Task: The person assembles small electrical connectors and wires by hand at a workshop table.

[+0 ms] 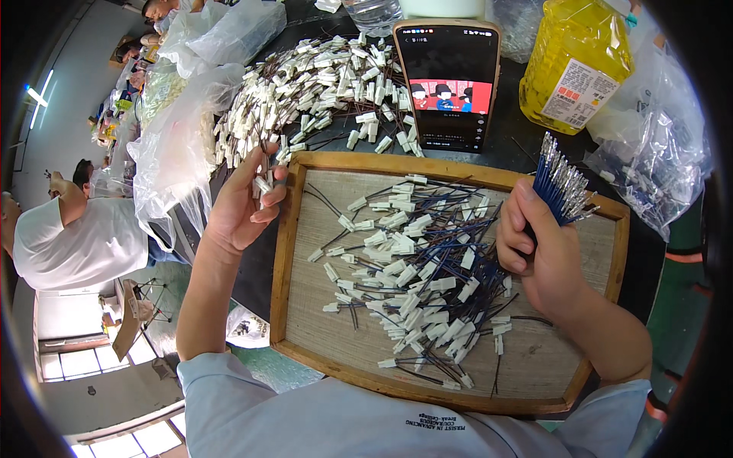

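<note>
In my right hand is a thick bundle of blue wires, its bare silvery metal ends fanned out above the fingers. That hand is closed around the bundle over the right side of the tray. At the tray's left edge my left hand has its fingers curled on a white plastic connector; the fingers partly hide it. Between my hands, a loose heap of white connectors with dark blue wires lies in the wood-framed tray.
Behind the tray's left part is a large pile of white connectors with brown wires. A phone stands upright beyond the tray, beside a yellow liquid jug. Clear plastic bags lie right and left. Another person sits at left.
</note>
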{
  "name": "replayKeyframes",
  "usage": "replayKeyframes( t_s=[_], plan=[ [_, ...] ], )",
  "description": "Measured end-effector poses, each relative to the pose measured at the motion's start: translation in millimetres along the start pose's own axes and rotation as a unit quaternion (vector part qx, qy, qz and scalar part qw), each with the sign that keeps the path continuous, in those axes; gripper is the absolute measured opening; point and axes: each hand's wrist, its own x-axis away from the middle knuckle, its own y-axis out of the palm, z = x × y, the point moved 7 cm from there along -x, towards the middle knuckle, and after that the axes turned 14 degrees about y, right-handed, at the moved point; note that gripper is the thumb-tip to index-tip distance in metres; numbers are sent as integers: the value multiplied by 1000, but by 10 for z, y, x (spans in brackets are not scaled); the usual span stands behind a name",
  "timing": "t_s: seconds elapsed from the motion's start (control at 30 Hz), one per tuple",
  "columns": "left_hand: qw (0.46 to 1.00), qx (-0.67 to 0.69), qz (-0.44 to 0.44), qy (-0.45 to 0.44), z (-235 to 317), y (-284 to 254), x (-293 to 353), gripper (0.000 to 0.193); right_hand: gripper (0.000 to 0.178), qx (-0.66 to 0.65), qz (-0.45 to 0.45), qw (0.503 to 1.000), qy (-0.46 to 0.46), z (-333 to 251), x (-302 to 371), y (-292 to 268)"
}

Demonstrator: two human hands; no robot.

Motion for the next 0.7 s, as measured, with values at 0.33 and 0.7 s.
replayKeyframes(
  t_s=[0.33, 0.7],
  plan=[
    [987, 111, -114, 2, 35, -62, -20, 18, 35, -8, 4, 1000, 11, 10, 16, -9],
    [995, 94, -36, -22, -72, -76, 71, 18, 35, -14, 1, 1000, 9, 8, -9, -13]
  ],
)
